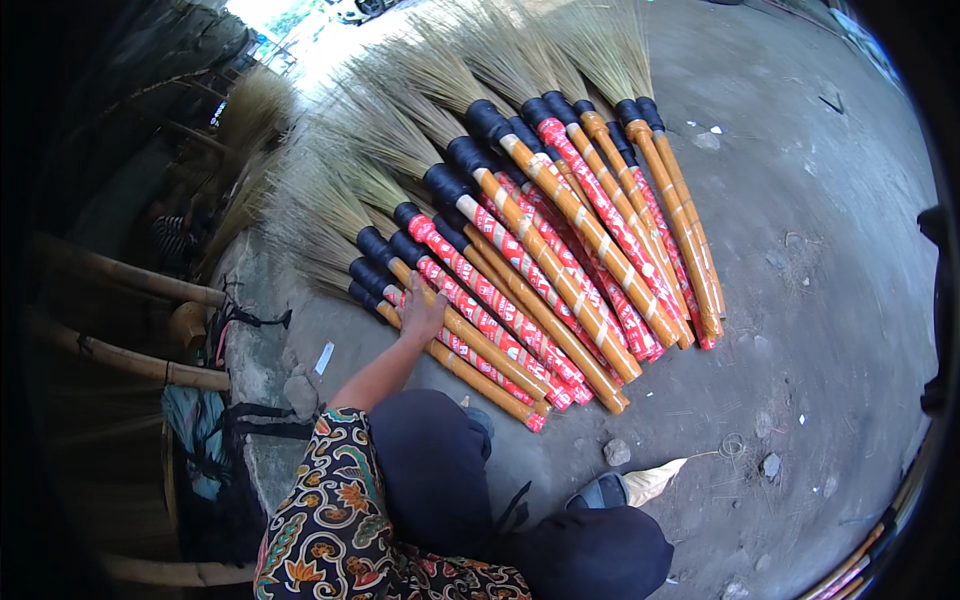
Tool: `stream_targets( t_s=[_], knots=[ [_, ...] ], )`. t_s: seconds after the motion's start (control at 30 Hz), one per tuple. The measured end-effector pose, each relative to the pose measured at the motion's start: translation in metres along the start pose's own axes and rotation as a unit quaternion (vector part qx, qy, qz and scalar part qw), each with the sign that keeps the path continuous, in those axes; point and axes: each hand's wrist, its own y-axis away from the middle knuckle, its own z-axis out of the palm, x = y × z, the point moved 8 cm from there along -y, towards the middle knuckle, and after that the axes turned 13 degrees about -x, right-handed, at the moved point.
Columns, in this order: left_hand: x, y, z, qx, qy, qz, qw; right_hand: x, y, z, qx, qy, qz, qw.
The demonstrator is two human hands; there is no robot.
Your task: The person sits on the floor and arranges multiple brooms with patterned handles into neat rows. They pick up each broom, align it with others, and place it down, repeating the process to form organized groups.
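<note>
Many grass brooms lie fanned side by side on the floor in front of me, their pale bristles [400,100] spread toward the far left. Dark blue binding [487,120] wraps each neck, and the handles are orange-brown with pale spiral bands or covered in red and white printed wrap [500,325]. My left hand [422,312] is at the near left edge of the pile, its fingers closed round the upper handle of an orange-brown broom [480,345], just below the neck. Part of the grip is hidden by the back of the hand. My right hand is out of view.
My dark-trousered knees [425,460] are close below the handles. A sandal [600,492], a pale dry leaf-like piece [655,482] and a stone [617,452] are nearby. Bamboo poles [150,275] and standing bristles [255,105] line the left. More handles [860,560] show at lower right.
</note>
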Motion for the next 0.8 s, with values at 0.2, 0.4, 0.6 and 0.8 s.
stream_targets(
  t_s=[0.2, 0.4, 0.6, 0.8],
  knots=[
    [-0.002, -0.006, 0.004, 0.010, 0.001, -0.004, 1.000, 0.006, 0.026, -0.002, 0.025, -0.081, -0.043, 0.995],
    [-0.018, -0.016, 0.007, 0.044, -0.011, 0.030, 0.999, 0.031, 0.066, 0.006, 0.064, -0.153, -0.102, 0.981],
    [-0.065, -0.061, 0.019, 0.003, -0.070, 0.016, 0.997, 0.015, 0.211, 0.003, 0.298, -0.252, -0.130, 0.911],
    [-0.052, -0.071, 0.015, 0.061, -0.066, 0.007, 0.996, -0.038, 0.312, -0.017, 0.141, -0.520, -0.090, 0.838]
  ],
)
